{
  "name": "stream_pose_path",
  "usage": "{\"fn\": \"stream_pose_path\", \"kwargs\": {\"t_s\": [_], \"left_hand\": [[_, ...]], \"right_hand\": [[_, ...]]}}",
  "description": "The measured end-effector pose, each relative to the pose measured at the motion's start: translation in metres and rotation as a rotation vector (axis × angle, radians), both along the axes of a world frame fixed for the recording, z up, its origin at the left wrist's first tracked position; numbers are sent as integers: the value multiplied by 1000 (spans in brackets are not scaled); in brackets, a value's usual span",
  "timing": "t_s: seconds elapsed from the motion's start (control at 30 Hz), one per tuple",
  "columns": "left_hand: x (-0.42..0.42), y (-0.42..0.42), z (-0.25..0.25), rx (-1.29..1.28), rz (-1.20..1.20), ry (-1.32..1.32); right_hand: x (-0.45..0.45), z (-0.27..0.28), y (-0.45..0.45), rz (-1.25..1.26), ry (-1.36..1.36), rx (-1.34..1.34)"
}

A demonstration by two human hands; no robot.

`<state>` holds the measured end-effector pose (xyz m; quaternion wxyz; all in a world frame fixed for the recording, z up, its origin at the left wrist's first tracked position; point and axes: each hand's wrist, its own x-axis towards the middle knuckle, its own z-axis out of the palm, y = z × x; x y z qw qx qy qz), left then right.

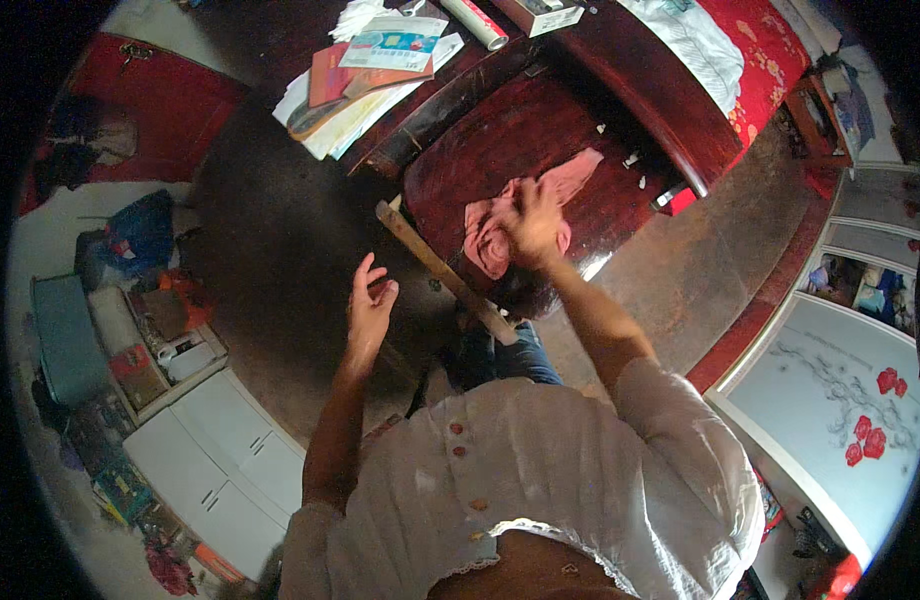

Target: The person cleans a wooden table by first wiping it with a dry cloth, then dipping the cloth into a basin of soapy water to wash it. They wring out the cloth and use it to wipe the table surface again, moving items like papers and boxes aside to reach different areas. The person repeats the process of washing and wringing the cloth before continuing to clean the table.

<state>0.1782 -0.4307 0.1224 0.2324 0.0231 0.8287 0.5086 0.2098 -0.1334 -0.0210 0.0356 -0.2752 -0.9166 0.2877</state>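
Note:
My right hand [536, 229] is on a crumpled pink cloth [486, 238], its fingers blurred by motion. One end of the cloth stretches out past my fingers towards the upper right. Beneath it is a glossy dark red wooden surface [460, 161], with a pale worn wooden strip [441, 271] along its near left side. Several small white scraps [631, 160] lie on the wood beyond the cloth. My left hand [370, 307] hangs in the air left of the strip, fingers apart and holding nothing.
Papers and booklets [370, 79] overhang the edge of a dark wooden top. A cylindrical tube [479, 24] and an open box [542, 16] lie farther right. A raised wooden rail [640, 86] borders red floral bedding [767, 60]. White cabinets [220, 465] stand at left.

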Motion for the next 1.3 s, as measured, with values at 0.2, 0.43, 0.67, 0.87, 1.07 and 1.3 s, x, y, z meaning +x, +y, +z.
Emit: {"fn": "stream_pose_path", "kwargs": {"t_s": [0.2, 0.43, 0.67, 0.87, 1.07, 1.3], "left_hand": [[-45, 71, 27, -6, 50, 378], [-140, 132, 44, -513, -123, 959], [-206, 124, 12, -545, -508, 1097], [-206, 124, 4, -593, -503, 1102], [-213, 130, 4, -585, -532, 1122], [-210, 118, 0, -613, -511, 1139]], "right_hand": [[13, 2, -24, 565, 28, 348], [-69, -19, 50, 1391, 269, 70], [-138, -26, 181, 187, 291, 510], [-169, -1, 158, -83, -131, 654], [-128, -15, -89, 719, -502, 2612], [-161, -17, 105, 258, -47, 837]]}}
